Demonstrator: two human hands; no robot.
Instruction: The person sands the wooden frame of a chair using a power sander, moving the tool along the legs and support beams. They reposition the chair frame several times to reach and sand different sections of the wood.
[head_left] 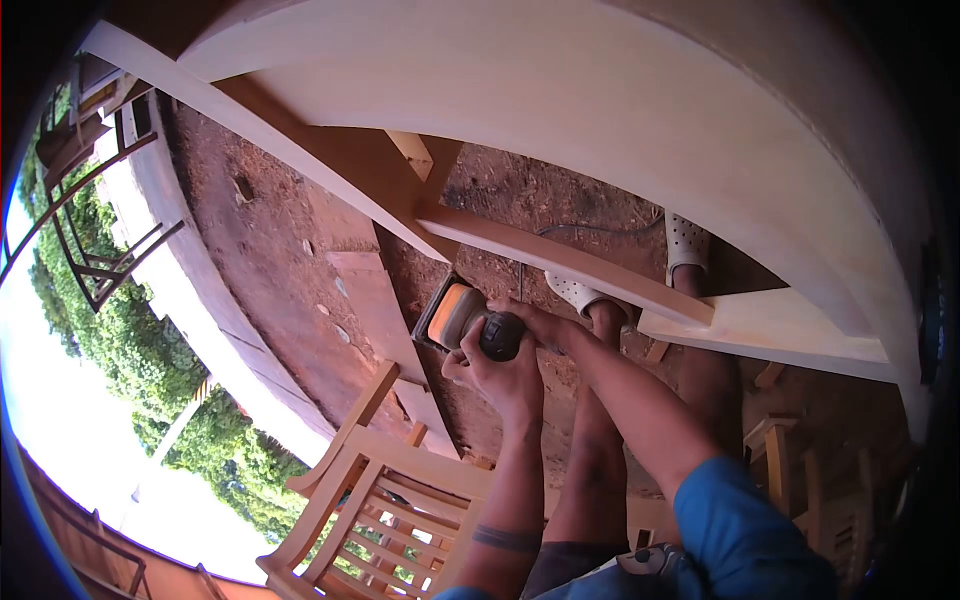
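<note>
An orange and grey power sander (455,315) with a black round part is held between my two hands, its dark flat pad touching or very near the lower end of a pale wooden rail (300,165). My left hand (495,375) grips the sander's body from below, fingers curled round it. Behind the black part, my right hand (535,322) is closed on the sander's other side, its fingers partly hidden. The rail joins a large curved wooden panel (560,100) and a crossbar (570,260).
A slatted wooden chair (400,500) stands at the bottom. Boards (365,290) lie on the reddish dirt ground, and a thin cable (590,227) runs near my light clogs (575,290). Metal frames (100,250) and trees show at the left.
</note>
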